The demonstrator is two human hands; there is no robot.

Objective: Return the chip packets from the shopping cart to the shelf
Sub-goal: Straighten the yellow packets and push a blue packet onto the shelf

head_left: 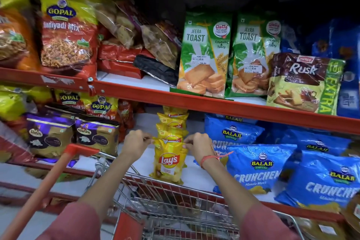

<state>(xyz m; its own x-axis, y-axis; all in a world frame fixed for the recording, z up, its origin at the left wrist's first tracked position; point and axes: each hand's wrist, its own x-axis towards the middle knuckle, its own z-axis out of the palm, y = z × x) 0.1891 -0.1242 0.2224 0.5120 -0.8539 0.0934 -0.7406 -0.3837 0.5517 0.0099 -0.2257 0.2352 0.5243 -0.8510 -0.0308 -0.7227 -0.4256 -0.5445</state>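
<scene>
A yellow Lay's chip packet [169, 161] stands upright at the front of the white lower shelf [196, 176]. My left hand [135, 143] pinches its top left corner and my right hand [198, 145] pinches its top right corner. Behind it, a row of the same yellow packets [172, 122] runs toward the back of the shelf. The wire shopping cart [175, 206] sits directly below my arms, pressed against the shelf; what lies in its basket is blurred.
Blue Balaji Crunchem bags [257, 167] crowd the shelf to the right. Purple and gold packets [97, 134] stand to the left. The red upper shelf edge [194, 101] carries toast and rusk packs just above. The cart's orange handle [58, 169] slants at the left.
</scene>
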